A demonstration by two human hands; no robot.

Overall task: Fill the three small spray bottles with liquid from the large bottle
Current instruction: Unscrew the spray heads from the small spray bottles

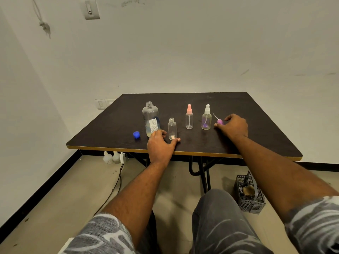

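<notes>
At the table edge, left hand lies slack (grip empty); right hand pinches purple spray head.

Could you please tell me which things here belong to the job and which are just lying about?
Job: large bottle, blue cap, uncapped small bottle, pink spray bottle, white spray bottle, purple spray top.
Lying about: grey basket, white containers.

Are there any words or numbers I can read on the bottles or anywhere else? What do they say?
White label on the large bottle: lines of tiny print, too small and blurred to read.
Sticker low on the uncapped small bottle: no text can be made out.
Nothing else shows readable words or numbers.
</notes>
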